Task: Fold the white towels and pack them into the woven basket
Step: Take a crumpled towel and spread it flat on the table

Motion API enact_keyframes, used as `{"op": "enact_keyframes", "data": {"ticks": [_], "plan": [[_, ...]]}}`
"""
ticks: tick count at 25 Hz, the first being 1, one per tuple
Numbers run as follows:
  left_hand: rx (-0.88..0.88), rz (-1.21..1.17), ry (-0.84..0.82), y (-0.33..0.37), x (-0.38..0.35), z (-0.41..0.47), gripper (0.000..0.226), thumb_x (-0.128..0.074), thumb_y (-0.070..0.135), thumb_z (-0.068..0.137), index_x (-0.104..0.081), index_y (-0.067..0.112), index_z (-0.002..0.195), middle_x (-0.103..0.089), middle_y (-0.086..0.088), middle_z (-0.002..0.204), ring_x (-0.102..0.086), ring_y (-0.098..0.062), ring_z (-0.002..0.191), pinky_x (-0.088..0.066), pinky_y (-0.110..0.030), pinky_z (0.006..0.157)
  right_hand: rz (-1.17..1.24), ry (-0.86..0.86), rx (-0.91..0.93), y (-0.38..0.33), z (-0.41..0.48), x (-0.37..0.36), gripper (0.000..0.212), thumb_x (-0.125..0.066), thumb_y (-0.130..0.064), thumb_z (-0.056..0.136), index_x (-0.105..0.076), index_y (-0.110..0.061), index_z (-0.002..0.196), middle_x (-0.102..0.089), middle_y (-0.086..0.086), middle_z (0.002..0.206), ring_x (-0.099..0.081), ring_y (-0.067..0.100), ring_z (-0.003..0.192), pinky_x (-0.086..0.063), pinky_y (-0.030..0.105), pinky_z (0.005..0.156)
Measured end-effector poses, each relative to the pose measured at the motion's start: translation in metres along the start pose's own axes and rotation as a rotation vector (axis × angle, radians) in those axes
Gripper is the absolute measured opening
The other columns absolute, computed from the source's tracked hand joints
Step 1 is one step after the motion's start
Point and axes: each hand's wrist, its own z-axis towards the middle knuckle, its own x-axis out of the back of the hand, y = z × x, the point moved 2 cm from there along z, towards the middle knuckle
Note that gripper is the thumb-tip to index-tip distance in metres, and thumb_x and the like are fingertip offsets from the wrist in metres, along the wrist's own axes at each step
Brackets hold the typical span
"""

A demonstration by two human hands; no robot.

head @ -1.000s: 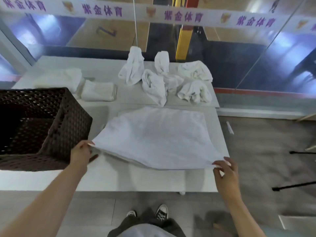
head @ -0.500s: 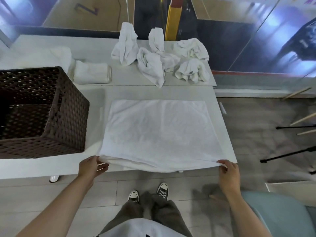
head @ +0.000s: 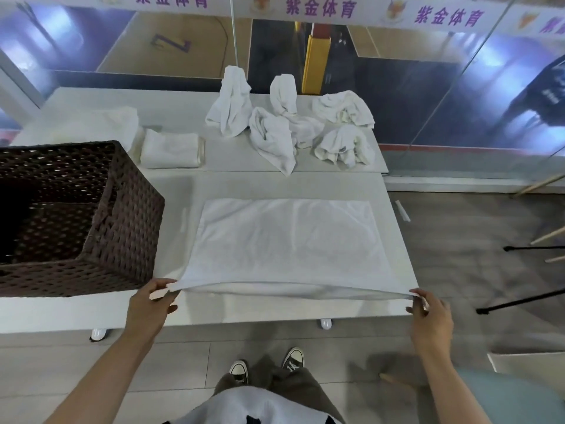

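The basket (head: 122, 224) ran off the left edge, and its inside was too dark to see. The pale pile (head: 101, 127) behind it was too washed out to make out. The left arm (head: 101, 377) and right arm (head: 452, 387) were cut off at the bottom.

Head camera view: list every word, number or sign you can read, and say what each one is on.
"紫金体育": purple characters, repeated along the white banner across the top.
"Z" or "7", cannot tell which: a purple mark on the court floor behind the glass.
Tag on a crumpled towel: too small to read.
Marking on the right shoe: too blurred to read.
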Motion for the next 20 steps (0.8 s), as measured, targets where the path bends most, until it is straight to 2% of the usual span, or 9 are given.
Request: {"op": "enact_keyframes", "data": {"ticks": [3, 7, 11, 12, 14, 16, 17, 18, 20], "plan": [[-0.063, -0.022, 0.108, 0.019, -0.013, -0.001, 0.011, -0.064, 0.01, 0.096, -0.064, 0.005, 0.106, -0.06, -0.015, 0.108, -0.063, -0.027, 0.076, -0.056, -0.038, 0.071, 0.21, -0.054, -0.005, -0.015, 0.032, -0.002, 0.025, -0.047, -0.012, 0.105, -0.068, -0.026, 0.106, -0.068, 0.011, 0.105, -0.075, 0.012, 0.077, -0.061, 0.024, 0.068], [-0.039, -0.191, 0.208, 0.039, -0.036, 0.016, 0.009, -0.059, 0.011, 0.1, -0.058, 0.005, 0.107, -0.061, -0.016, 0.104, -0.066, -0.024, 0.076, -0.056, -0.035, 0.071, 0.38, -0.104, -0.06, -0.049, 0.078, -0.009, 0.014, -0.056, -0.009, 0.102, -0.069, -0.008, 0.107, -0.071, 0.013, 0.091, -0.074, 0.008, 0.069, -0.057, 0.014, 0.063], [0.078, -0.21, 0.268, 0.028, -0.044, 0.036, 0.012, -0.058, 0.012, 0.099, -0.059, 0.001, 0.105, -0.065, -0.019, 0.106, -0.069, -0.025, 0.081, -0.057, -0.037, 0.081, 0.427, -0.183, -0.105, -0.075, 0.101, -0.007, 0.018, -0.053, -0.003, 0.095, -0.071, -0.005, 0.094, -0.069, 0.009, 0.082, -0.072, 0.028, 0.081, -0.054, 0.026, 0.072], [0.141, -0.123, 0.279, 0.018, -0.043, 0.042, 0.015, -0.059, 0.016, 0.097, -0.06, 0.001, 0.102, -0.068, -0.018, 0.104, -0.069, -0.027, 0.082, -0.058, -0.042, 0.084, 0.447, -0.193, -0.115, -0.077, 0.103, -0.007, 0.019, -0.052, -0.002, 0.095, -0.07, -0.002, 0.092, -0.067, 0.009, 0.081, -0.068, 0.03, 0.081, -0.056, 0.026, 0.073], [0.257, 0.218, 0.239, -0.002, -0.043, 0.046, 0.019, -0.061, 0.023, 0.09, -0.063, 0.005, 0.097, -0.069, -0.017, 0.098, -0.066, -0.037, 0.088, -0.054, -0.048, 0.089, 0.431, -0.23, -0.124, -0.078, 0.097, -0.013, 0.02, -0.052, 0.001, 0.094, -0.07, -0.001, 0.085, -0.066, 0.009, 0.078, -0.066, 0.031, 0.081, -0.059, 0.021, 0.071], [0.289, 0.607, 0.169, -0.005, -0.054, 0.044, 0.031, -0.066, 0.02, 0.087, -0.062, 0.007, 0.114, -0.063, -0.022, 0.117, -0.058, -0.046, 0.104, -0.047, -0.049, 0.095, 0.336, -0.321, -0.094, -0.077, 0.081, -0.023, 0.027, -0.056, 0.005, 0.092, -0.074, -0.009, 0.078, -0.07, 0.009, 0.082, -0.069, 0.031, 0.082, -0.06, 0.026, 0.077], [0.205, 0.729, 0.136, -0.002, -0.068, 0.041, 0.044, -0.07, 0.019, 0.085, -0.058, 0.009, 0.126, -0.058, -0.022, 0.128, -0.055, -0.048, 0.112, -0.044, -0.05, 0.098, 0.268, -0.359, -0.057, -0.076, 0.072, -0.028, 0.034, -0.057, 0.006, 0.091, -0.075, -0.017, 0.074, -0.071, 0.006, 0.083, -0.07, 0.029, 0.082, -0.06, 0.034, 0.081], [0.036, 0.798, 0.082, 0.007, -0.088, 0.036, 0.055, -0.074, 0.018, 0.081, -0.055, 0.013, 0.132, -0.055, -0.02, 0.135, -0.053, -0.046, 0.116, -0.043, -0.049, 0.1, 0.201, -0.393, -0.014, -0.076, 0.063, -0.032, 0.039, -0.059, 0.007, 0.089, -0.076, -0.023, 0.071, -0.072, 0.001, 0.083, -0.071, 0.027, 0.082, -0.059, 0.038, 0.083], [-0.359, 0.782, -0.213, 0.033, -0.143, 0.014, 0.069, -0.077, 0.021, 0.076, -0.051, 0.023, 0.14, -0.054, -0.008, 0.142, -0.052, -0.036, 0.124, -0.039, -0.043, 0.105, 0.111, -0.477, 0.063, -0.085, 0.048, -0.035, 0.041, -0.063, 0.004, 0.086, -0.075, -0.03, 0.068, -0.07, -0.01, 0.082, -0.07, 0.02, 0.083, -0.055, 0.033, 0.082]]}}
